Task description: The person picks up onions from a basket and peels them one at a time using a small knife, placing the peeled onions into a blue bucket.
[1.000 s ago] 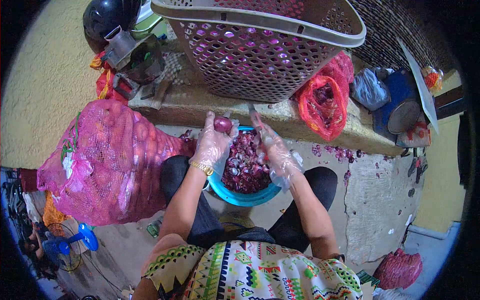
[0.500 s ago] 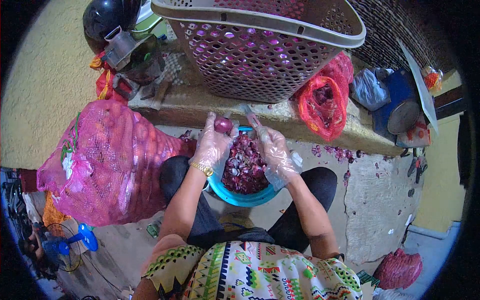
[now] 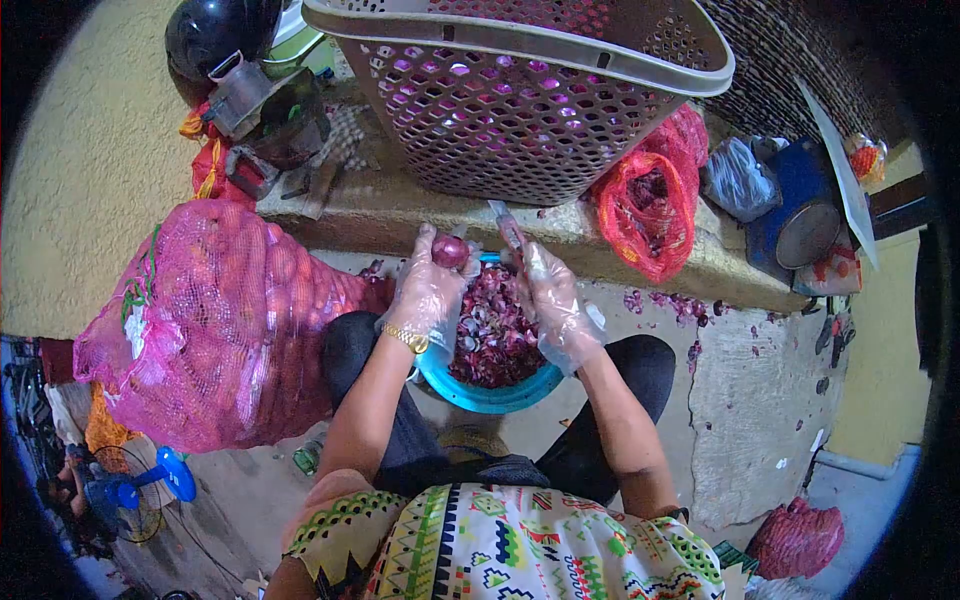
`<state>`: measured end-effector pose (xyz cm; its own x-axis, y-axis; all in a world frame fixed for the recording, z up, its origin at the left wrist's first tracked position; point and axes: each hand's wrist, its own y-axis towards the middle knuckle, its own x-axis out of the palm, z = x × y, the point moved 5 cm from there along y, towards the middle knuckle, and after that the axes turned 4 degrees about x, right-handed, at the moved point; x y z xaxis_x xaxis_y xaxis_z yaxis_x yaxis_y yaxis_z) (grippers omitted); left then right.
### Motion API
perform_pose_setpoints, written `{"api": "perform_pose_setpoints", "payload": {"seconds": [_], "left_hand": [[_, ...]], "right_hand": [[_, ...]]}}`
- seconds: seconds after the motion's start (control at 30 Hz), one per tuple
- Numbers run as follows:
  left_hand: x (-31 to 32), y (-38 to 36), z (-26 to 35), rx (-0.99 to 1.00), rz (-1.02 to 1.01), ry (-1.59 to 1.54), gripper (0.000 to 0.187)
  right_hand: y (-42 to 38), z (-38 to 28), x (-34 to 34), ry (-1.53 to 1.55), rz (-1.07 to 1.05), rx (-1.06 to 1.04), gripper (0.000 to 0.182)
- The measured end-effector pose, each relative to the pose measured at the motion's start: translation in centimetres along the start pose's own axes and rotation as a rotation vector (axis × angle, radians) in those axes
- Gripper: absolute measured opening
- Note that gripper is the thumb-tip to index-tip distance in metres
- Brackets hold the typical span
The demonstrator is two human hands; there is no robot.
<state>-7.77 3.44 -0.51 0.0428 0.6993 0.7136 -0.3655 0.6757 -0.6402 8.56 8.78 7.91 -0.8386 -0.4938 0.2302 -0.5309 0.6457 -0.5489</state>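
Over the left rim of a blue basin (image 3: pixel 492 400), my left hand (image 3: pixel 428 290), in a clear plastic glove, holds a red onion (image 3: pixel 450 252) between thumb and fingers. My right hand (image 3: pixel 550 300), also gloved, grips a small knife (image 3: pixel 509 228) with its blade pointing up and away, a short way right of the onion. Knife and onion are apart. Purple onion skins (image 3: pixel 490 335) fill the basin between my legs.
A large mesh sack of onions (image 3: pixel 230 320) stands at the left. A perforated basket (image 3: pixel 500 120) rests on the ledge (image 3: pixel 560 235) ahead, beside a red net bag (image 3: pixel 650 215). Skins (image 3: pixel 690 308) lie on the floor at right; a blue fan (image 3: pixel 175 474) is lower left.
My right hand and the knife have moved slightly right, and the blade has lifted a little. My left hand still holds the onion, almost in the same place.
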Motion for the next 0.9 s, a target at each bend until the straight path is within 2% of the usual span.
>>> {"api": "perform_pose_setpoints", "payload": {"seconds": [0.07,0.13,0.27,0.4,0.47,0.5,0.53,0.57,0.6,0.73,0.83,0.9], "left_hand": [[-0.3,0.2,0.0,0.029,0.049,0.008,0.043],[0.3,0.0,0.1,0.003,-0.173,0.116,0.042],[0.0,0.3,0.2,-0.022,-0.206,0.195,0.046],[1.5,-1.2,-0.2,-0.050,-0.301,0.281,0.063],[1.7,-1.3,-0.3,-0.034,-0.305,0.284,0.069],[1.5,-1.0,-0.4,-0.050,-0.326,0.294,0.072],[1.7,-1.1,-0.5,-0.066,-0.346,0.303,0.076],[1.7,-1.1,-0.6,-0.067,-0.346,0.304,0.076],[2.1,-1.6,-0.7,-0.077,-0.334,0.329,0.074],[3.2,-3.5,-0.9,-0.119,-0.311,0.397,0.066],[2.1,-2.1,-1.3,-0.087,-0.249,0.421,0.061],[1.6,-1.9,-1.2,-0.091,-0.280,0.437,0.061]], "right_hand": [[0.3,0.3,0.1,-0.048,-0.076,-0.057,0.027],[1.4,1.3,-0.2,-0.061,-0.080,-0.120,0.028],[2.5,1.9,-1.2,-0.187,-0.052,-0.224,0.034],[0.9,-0.5,-0.2,-0.340,-0.038,-0.134,0.034],[2.1,-0.3,-0.3,-0.491,0.013,-0.419,0.040],[1.9,-1.0,-0.3,-0.490,0.014,-0.420,0.040],[1.2,-2.1,0.0,-0.780,0.079,-0.429,0.045],[0.8,-2.7,0.2,-1.070,0.146,-0.431,0.051],[0.6,-2.8,0.3,-1.016,0.165,-0.509,0.058],[0.3,-3.3,0.6,-1.086,0.119,-0.531,0.056],[0.2,-3.5,0.7,-1.186,0.167,-0.599,0.057],[0.4,-3.0,0.5,-1.200,0.182,-0.649,0.057]]}}
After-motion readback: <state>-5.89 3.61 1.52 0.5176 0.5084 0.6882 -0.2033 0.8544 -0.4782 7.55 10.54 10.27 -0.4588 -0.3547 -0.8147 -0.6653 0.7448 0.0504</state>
